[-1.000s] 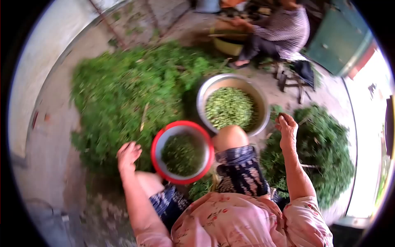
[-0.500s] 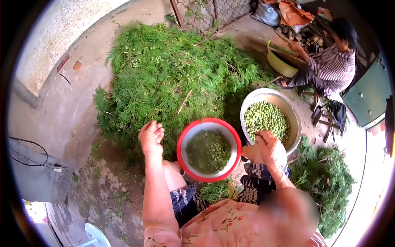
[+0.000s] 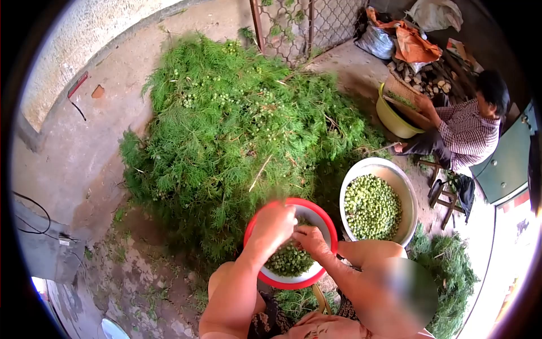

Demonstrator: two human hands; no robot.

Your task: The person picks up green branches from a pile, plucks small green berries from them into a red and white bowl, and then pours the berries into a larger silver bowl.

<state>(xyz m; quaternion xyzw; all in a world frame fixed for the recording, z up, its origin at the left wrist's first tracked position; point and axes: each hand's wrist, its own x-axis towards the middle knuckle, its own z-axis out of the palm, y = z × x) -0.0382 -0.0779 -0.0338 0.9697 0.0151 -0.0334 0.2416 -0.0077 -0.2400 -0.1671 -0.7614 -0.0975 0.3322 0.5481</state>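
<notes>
Both hands meet over a red-rimmed bowl (image 3: 324, 225) of small green pods that rests between my knees. My left hand (image 3: 272, 225) hovers over the bowl's left side with fingers curled down. My right hand (image 3: 310, 242) is inside the bowl, fingers bent over the pods. What either hand grips is hidden. A big heap of feathery green branches (image 3: 237, 130) lies on the ground just beyond the bowl.
A large metal basin (image 3: 407, 195) full of green pods stands to the right. A smaller pile of greens (image 3: 451, 271) lies at the lower right. Another person (image 3: 466, 133) sits at the back right by a yellow-green tub (image 3: 392, 118). A wire gate (image 3: 305, 22) stands behind.
My left hand left the branch heap and came over the red bowl. My right hand moved from the metal basin's edge into the red bowl. The view shifted slightly.
</notes>
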